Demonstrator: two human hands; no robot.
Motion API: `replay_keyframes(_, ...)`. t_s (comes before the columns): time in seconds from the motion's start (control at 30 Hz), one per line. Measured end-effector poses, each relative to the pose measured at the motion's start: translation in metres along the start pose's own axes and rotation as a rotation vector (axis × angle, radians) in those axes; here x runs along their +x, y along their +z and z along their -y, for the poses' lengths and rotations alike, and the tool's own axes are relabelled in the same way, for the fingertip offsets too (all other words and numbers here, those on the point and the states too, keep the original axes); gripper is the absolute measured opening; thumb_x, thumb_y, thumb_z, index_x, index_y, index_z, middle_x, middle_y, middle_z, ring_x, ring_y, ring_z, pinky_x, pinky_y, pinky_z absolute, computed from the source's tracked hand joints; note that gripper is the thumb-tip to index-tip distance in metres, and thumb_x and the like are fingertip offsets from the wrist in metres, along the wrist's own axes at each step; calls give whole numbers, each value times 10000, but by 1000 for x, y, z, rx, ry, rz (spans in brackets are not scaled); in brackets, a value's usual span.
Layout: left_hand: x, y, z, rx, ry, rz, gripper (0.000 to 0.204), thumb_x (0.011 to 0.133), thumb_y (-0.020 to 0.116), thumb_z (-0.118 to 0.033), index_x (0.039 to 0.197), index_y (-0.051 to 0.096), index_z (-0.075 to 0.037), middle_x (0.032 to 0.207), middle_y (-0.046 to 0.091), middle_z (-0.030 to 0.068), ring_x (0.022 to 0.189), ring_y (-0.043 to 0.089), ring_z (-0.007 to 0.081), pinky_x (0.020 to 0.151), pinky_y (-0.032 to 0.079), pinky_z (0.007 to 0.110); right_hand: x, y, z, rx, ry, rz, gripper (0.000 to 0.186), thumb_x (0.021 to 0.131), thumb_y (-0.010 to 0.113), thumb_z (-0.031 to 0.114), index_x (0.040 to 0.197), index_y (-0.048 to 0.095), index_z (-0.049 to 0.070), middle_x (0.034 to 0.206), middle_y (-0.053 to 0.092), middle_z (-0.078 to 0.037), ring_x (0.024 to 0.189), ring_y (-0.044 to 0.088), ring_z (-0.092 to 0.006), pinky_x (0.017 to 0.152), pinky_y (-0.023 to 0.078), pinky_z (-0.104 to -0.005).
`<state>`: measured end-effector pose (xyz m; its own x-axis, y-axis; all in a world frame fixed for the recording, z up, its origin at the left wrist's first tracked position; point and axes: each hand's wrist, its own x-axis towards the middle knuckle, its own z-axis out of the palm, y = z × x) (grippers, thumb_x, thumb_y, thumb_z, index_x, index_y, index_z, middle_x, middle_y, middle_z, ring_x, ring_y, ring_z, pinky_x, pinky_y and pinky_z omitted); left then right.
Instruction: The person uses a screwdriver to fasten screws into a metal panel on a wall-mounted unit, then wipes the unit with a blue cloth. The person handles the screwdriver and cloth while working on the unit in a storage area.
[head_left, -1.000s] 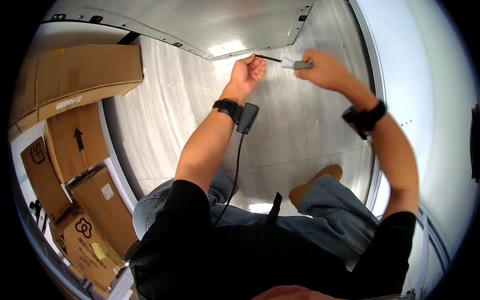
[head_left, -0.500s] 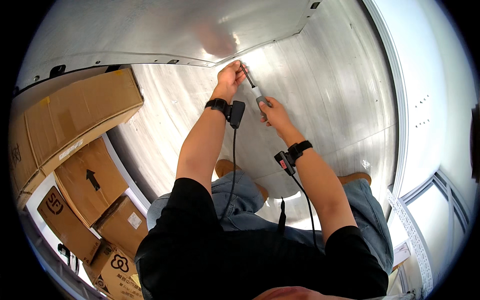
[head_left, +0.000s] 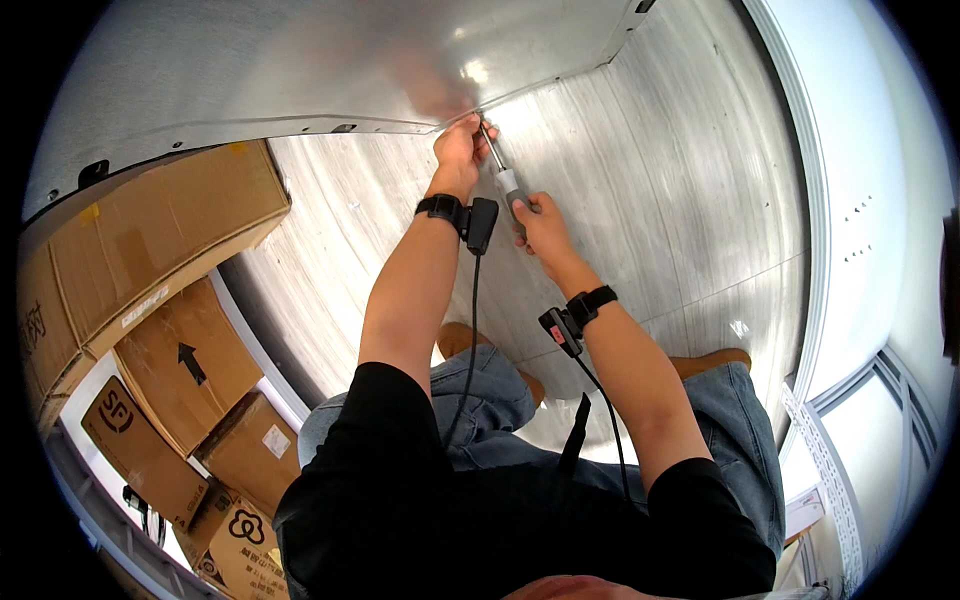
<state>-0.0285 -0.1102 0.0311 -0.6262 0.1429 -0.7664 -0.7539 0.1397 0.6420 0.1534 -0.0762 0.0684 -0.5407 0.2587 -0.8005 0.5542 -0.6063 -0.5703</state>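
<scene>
My right hand (head_left: 544, 228) is closed round the grey handle of a screwdriver (head_left: 507, 183). Its shiny metal shaft slants up and left to the lower edge of a large metal panel (head_left: 290, 65). There my left hand (head_left: 460, 150) is up against the panel edge, fingers curled in beside the screwdriver's tip. Whatever the left fingers hold is hidden, and so is the very end of the tip.
Cardboard boxes are stacked on the left, a long box (head_left: 170, 235) on top and a box with an arrow (head_left: 190, 365) below. Light wood-grain floor (head_left: 660, 170) lies under my hands. A white wall (head_left: 850, 150) with a metal-edged frame rises on the right.
The view has shifted slightly. My right hand and the screwdriver have moved a little left, and the shaft now stands steeper. My left hand stays at the panel edge.
</scene>
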Motion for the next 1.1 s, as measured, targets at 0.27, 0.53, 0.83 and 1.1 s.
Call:
replay_keyframes(0.27,-4,5,-4,92,59,-61,97,911,548,-74,956,615,-20,775,649,65,668,632,124,483,441,208,-3,0,4,15,53,27,296,938,527,334,1062,489,69,803,562,-68,566,507,-111,494,360,-261)
replay_keyframes(0.53,2,0,-6,144,107,-34,120,895,562,-62,974,626,1,782,661,69,633,629,123,522,464,214,2,-2,3,18,51,43,283,935,528,343,1024,494,77,802,573,-60,581,519,-106,499,368,-253)
replay_keyframes(0.83,4,-2,-4,151,129,-10,117,916,547,-77,969,622,-5,810,665,70,691,642,128,565,478,216,7,0,-5,44,45,34,292,937,524,339,1069,513,78,868,589,-63,653,548,-128,550,410,-283)
replay_keyframes(1.1,4,0,-4,172,102,-33,117,924,540,-90,965,619,-16,848,668,68,714,653,133,577,482,233,6,13,-11,127,65,-74,392,858,644,172,1139,463,-34,1008,537,-116,819,568,-185,600,475,-310)
